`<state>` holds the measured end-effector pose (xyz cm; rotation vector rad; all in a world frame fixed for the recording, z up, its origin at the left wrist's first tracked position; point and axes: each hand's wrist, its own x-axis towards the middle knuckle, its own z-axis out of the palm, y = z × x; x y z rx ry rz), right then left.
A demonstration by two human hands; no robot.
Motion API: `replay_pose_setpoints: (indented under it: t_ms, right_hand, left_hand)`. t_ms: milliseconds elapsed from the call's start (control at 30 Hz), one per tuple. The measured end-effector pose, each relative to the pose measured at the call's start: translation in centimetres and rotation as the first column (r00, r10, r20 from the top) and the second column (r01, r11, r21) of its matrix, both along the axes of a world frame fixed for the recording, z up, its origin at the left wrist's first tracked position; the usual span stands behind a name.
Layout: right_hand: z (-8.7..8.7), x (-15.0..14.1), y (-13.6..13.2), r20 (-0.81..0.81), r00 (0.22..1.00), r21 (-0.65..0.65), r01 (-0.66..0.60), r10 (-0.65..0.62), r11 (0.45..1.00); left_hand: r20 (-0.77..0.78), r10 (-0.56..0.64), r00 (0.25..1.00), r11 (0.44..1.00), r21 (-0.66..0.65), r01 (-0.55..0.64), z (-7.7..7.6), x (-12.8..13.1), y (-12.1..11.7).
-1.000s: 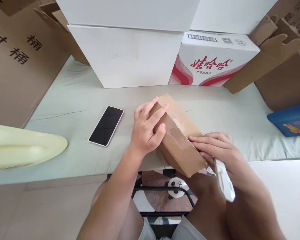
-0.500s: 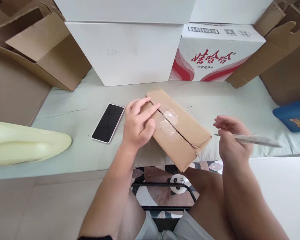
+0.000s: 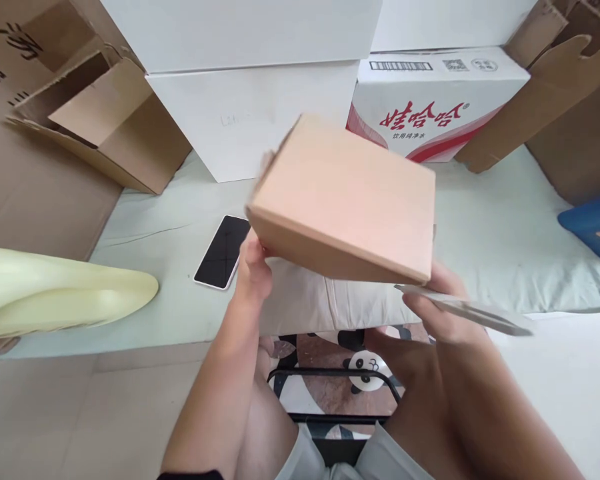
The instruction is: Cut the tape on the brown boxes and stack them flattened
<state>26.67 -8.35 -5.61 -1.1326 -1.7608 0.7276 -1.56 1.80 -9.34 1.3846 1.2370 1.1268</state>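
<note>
A brown cardboard box [image 3: 345,193] is tilted up in the air above the pale cloth, a plain side toward me and the taped seam out of sight. My left hand [image 3: 255,270] grips its left end, thumb on the near edge and the other fingers hidden behind the cardboard. At the lower right corner is my right hand [image 3: 445,310], closed around a box cutter [image 3: 490,317] whose tip points left, just under the box's edge. Some of its fingers reach behind the box, and I cannot tell how firmly they press it.
A phone [image 3: 221,252] lies on the cloth-covered surface [image 3: 495,253] beside my left hand. White boxes [image 3: 190,120] and a red-and-white water carton [image 3: 445,113] stand behind. Open cardboard boxes [image 3: 140,133] flank them. A pale yellow object [image 3: 80,293] juts in from the left; a blue item [image 3: 593,227] lies right.
The box has been lifted off the cloth and turned over, so its taped seam no longer shows. My left hand now grips its end, and my right hand has moved left to its corner.
</note>
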Motion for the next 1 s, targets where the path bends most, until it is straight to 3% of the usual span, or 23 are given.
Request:
replay_pose_setpoints:
  t_ms: [100,200,267,333,433,500,567,600,667,733,767,833,933,1000]
  right_hand:
    - [3.1,-0.4,-2.1,-0.109,0.99,-0.029,-0.091,0.087,0.995]
    - [5.9,-1.1,-4.1,-0.206,0.977,-0.147,-0.081,0.049,0.986]
    - [6.6,-1.2,-4.5,-0.272,0.962,-0.199,-0.08,0.023,0.977]
    - [6.4,-0.8,-4.1,-0.339,0.941,-0.268,-0.116,0.019,0.956]
    - [5.3,0.3,-2.7,-0.426,0.904,-0.341,-0.204,0.043,0.918]
    - [4.7,0.8,-1.9,-0.445,0.889,-0.312,-0.265,0.106,0.912]
    - [4.4,0.8,-1.5,-0.421,0.893,-0.269,-0.291,0.159,0.918]
    - [4.4,0.7,-1.5,-0.399,0.899,-0.26,-0.299,0.179,0.918]
    - [4.3,0.1,-1.6,-0.344,0.913,-0.269,-0.321,0.22,0.908]
    - [4.3,-0.6,-1.9,-0.261,0.924,-0.301,-0.354,0.281,0.886]
    - [4.2,-0.9,-2.0,-0.226,0.926,-0.305,-0.363,0.303,0.88]
    - [4.1,-1.5,-2.2,-0.228,0.936,-0.275,-0.325,0.267,0.905]
    - [4.2,-2.2,-2.1,-0.398,0.914,-0.162,-0.153,0.077,0.975]
    - [4.5,-2.6,-2.0,-0.491,0.87,-0.17,-0.05,-0.041,0.984]
  left_hand:
    - [0.207,-0.134,0.969,0.945,-0.268,0.188,0.5,0.5,-0.9]
    - [0.338,-0.353,0.873,0.737,-0.475,0.481,1.0,1.0,-1.8]
    - [0.343,-0.421,0.84,0.611,-0.577,0.542,0.8,1.3,-2.3]
    - [0.24,-0.454,0.858,0.598,-0.632,0.493,0.3,1.5,-2.6]
    - [-0.018,-0.464,0.886,0.692,-0.631,0.35,-0.4,1.6,-2.7]
    - [-0.219,-0.326,0.92,0.845,-0.504,0.18,-0.6,1.6,-2.6]
    - [-0.292,-0.065,0.954,0.985,-0.171,0.014,-0.3,1.7,-2.7]
    - [-0.25,0.026,0.968,0.999,0.048,-0.014,0.0,1.8,-2.8]
    - [-0.148,0.012,0.989,0.905,0.422,0.053,0.7,2.2,-3.1]
    - [-0.168,-0.113,0.979,0.777,0.599,0.193,1.2,2.6,-3.6]
    - [-0.198,-0.158,0.967,0.748,0.615,0.249,1.4,2.8,-3.8]
    - [-0.243,-0.21,0.947,0.753,0.577,0.315,1.4,3.1,-4.3]
    - [-0.288,-0.218,0.933,0.77,0.536,0.345,1.3,3.0,-5.0]
    - [-0.313,-0.196,0.929,0.758,0.553,0.346,1.2,2.7,-5.5]
